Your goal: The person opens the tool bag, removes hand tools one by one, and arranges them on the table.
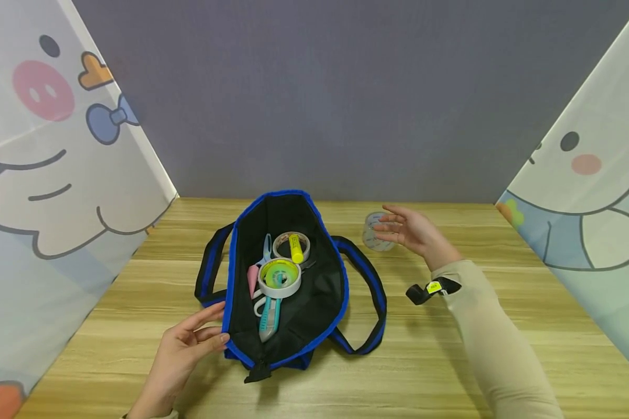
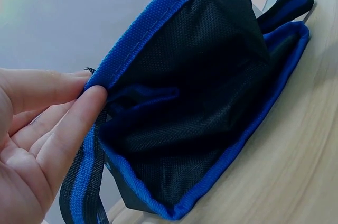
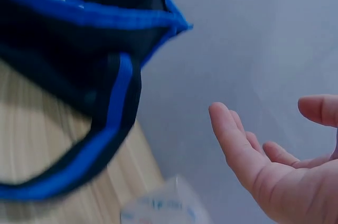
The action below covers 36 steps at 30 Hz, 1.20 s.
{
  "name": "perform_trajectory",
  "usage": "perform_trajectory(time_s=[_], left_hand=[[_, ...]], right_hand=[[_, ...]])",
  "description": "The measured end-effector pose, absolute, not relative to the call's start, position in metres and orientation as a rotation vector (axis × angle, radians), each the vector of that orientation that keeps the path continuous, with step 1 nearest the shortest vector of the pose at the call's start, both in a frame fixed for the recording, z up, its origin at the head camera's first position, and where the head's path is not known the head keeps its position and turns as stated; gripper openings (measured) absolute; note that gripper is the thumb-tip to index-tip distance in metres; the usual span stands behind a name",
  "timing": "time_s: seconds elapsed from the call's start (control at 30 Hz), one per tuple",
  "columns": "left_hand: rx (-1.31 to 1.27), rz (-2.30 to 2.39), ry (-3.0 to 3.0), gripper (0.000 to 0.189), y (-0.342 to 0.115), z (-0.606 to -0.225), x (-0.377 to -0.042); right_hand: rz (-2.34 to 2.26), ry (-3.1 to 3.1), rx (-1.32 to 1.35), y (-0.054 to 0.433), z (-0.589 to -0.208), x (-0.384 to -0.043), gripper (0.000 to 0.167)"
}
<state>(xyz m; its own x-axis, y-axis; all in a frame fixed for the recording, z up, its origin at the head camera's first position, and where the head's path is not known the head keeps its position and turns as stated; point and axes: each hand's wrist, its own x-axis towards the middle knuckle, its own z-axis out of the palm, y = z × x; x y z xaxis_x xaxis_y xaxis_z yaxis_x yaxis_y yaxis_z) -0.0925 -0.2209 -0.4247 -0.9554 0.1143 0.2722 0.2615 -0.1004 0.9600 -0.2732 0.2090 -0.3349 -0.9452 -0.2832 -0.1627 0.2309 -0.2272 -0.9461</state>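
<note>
A black tool bag [image 1: 314, 320] with blue trim gapes wide on the table. My left hand [image 1: 188, 343] pinches its near-left rim between thumb and fingers; the left wrist view shows the thumb on the blue edging [image 2: 137, 28]. Inside lie a white tape roll with a green centre [image 1: 288, 289], another tape roll [image 1: 306, 244], a short yellow tube [image 1: 296, 248], a teal utility knife [image 1: 269, 317] and partly hidden scissors handles [image 1: 258, 306]. My right hand [image 1: 411, 231] hovers with loose fingers beside a clear tape roll [image 1: 372, 238], seemingly above the table, holding nothing.
One bag strap [image 1: 377, 285] loops out to the right on the wooden table [image 1: 424, 361], another strap [image 1: 209, 262] to the left. A grey panel [image 1: 320, 105] rises behind, with cartoon-printed sheets [image 1: 57, 157] at both sides.
</note>
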Motion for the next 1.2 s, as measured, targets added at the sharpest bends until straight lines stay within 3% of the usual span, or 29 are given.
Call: perform_trajectory(time_s=[0.63,0.93,1.2], left_hand=[[-0.487,-2.229,-2.013,0.050,-0.222,-0.428,-0.093],[-0.448,-2.225,-2.034,0.050,-0.223,-0.427,-0.093],[-0.434,-2.221,-2.033,0.050,-0.222,-0.427,-0.093]], right_hand=[[-2.206,1.593,-0.346,0.121,-0.316,-0.260,0.045],[-2.110,1.610,-0.424,0.082,-0.330,-0.253,0.042],[-1.991,1.682,-0.309,0.060,-0.356,-0.259,0.044]])
